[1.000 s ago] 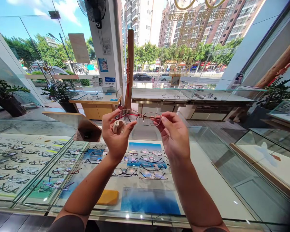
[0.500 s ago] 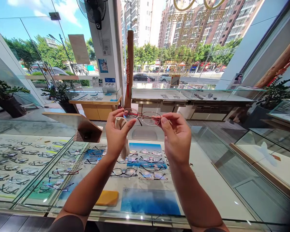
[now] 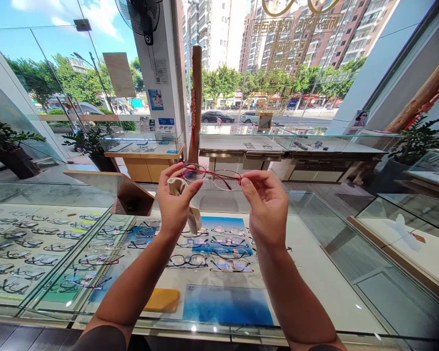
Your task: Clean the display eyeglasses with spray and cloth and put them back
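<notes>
Both hands are raised above a glass display counter [image 3: 332, 287] and hold a pair of red thin-framed glasses [image 3: 214, 178] between them. My left hand [image 3: 176, 204] pinches the left lens through a beige cleaning cloth [image 3: 190, 209], whose tail hangs down past the palm. My right hand [image 3: 267, 207] pinches the frame at its right end with thumb and forefinger. The glasses are level, lenses facing me.
Under the glass lie several rows of glasses [image 3: 212, 243], a blue card [image 3: 227, 302] and a yellow pad [image 3: 164, 299]. A brown angled stand [image 3: 120, 187] sits at the back left. More glass cases [image 3: 289, 141] and potted plants [image 3: 7, 146] stand by the shop windows.
The cloth has unfolded and now hangs below my left hand. The glasses have shifted slightly left and up, with my left fingers working over the left lens.
</notes>
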The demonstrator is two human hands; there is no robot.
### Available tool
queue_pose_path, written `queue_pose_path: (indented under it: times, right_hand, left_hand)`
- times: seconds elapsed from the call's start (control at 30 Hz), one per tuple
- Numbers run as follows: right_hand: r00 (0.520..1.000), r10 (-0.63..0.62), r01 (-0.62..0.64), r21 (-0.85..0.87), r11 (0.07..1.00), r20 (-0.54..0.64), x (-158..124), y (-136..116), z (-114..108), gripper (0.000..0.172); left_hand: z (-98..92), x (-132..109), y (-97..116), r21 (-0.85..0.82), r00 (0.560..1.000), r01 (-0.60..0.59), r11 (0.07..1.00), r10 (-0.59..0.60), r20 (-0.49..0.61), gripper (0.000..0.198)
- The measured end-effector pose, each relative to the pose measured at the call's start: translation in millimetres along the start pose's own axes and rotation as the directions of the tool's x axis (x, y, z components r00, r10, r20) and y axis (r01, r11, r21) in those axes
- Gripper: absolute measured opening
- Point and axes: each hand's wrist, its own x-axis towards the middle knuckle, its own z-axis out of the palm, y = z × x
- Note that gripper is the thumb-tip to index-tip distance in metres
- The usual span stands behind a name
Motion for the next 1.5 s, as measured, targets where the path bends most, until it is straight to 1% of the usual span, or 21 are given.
queue_pose_path:
  times: [0.2, 0.37, 0.53, 0.7, 0.8, 0.9, 0.97, 1.07, 1.17, 1.27, 1.37, 1.43, 1.5]
  right_hand:
    - [1.000, 0.024, -0.025, -0.032, 0.999, -0.014, 1.9, 1.5, 0.7, 0.009]
    - [0.998, 0.058, -0.058, -0.026, 0.998, 0.007, 2.2, 1.4, 0.0, 0.010]
    - [0.996, 0.082, -0.082, -0.036, 0.996, 0.016, 1.6, 2.5, -0.4, 0.012]
    - [0.998, 0.061, -0.059, -0.073, 0.996, 0.031, -0.1, 1.4, -0.7, 0.013]
    - [0.997, 0.068, -0.068, -0.029, 0.997, 0.020, 0.0, 0.6, -0.6, 0.012]
    - [0.997, 0.083, -0.083, 0.028, 0.996, 0.005, 1.8, 1.2, -0.4, 0.011]
    - [0.996, 0.092, -0.092, 0.029, 0.995, 0.003, 3.2, 2.3, -0.3, 0.011]
    - [0.996, 0.093, -0.093, -0.017, 0.996, 0.001, 4.7, 4.5, -0.5, 0.013]
    - [0.996, 0.089, -0.089, -0.039, 0.995, 0.003, 5.7, 7.1, -0.9, 0.014]
    - [0.995, 0.098, -0.097, -0.037, 0.995, 0.018, 7.6, 10.0, -2.3, 0.013]
    - [0.993, 0.108, -0.104, -0.085, 0.991, 0.047, 11.0, 11.7, -5.3, 0.010]
    - [0.992, 0.097, -0.088, -0.111, 0.990, 0.079, 13.2, 11.1, -7.6, 0.010]
    - [0.988, 0.080, -0.066, -0.111, 0.992, 0.131, 14.5, 9.1, -9.4, 0.012]
  left_hand:
    - [-1.6, 0.0, 0.7, -0.023, 0.998, -0.070, 0.997, 0.070, 0.001, 0.063]
    - [-2.8, -1.4, 4.0, 0.002, 0.996, -0.092, 0.996, 0.092, -0.020, 0.062]
    - [-1.0, -3.8, 11.9, 0.030, 1.000, -0.021, 0.999, 0.021, -0.017, 0.063]
    - [-2.7, -1.9, 10.4, 0.022, 0.995, 0.096, 0.995, -0.096, -0.020, 0.063]
    - [-3.7, -0.2, 8.4, -0.011, 0.987, 0.154, 0.988, -0.154, -0.038, 0.064]
    - [-3.4, -0.4, 9.0, -0.022, 0.985, 0.166, 0.986, -0.166, -0.040, 0.065]
    - [-2.3, -1.8, 11.2, 0.006, 0.992, 0.123, 0.992, -0.123, -0.043, 0.065]
    - [0.5, -4.8, 16.5, 0.095, 0.998, -0.004, 0.995, 0.010, -0.059, 0.065]
    - [3.1, -7.6, 22.1, 0.192, 0.988, -0.113, 0.975, 0.130, -0.078, 0.064]
    - [3.4, -7.6, 25.7, 0.228, 0.969, -0.212, 0.950, 0.234, -0.075, 0.062]
    - [0.6, -3.7, 26.3, 0.238, 0.950, -0.305, 0.922, 0.311, 0.010, 0.060]
    - [-1.9, -0.3, 25.1, 0.249, 0.937, -0.349, 0.904, 0.341, 0.077, 0.060]
    - [-4.1, 2.5, 23.2, 0.246, 0.928, -0.373, 0.895, 0.355, 0.116, 0.060]
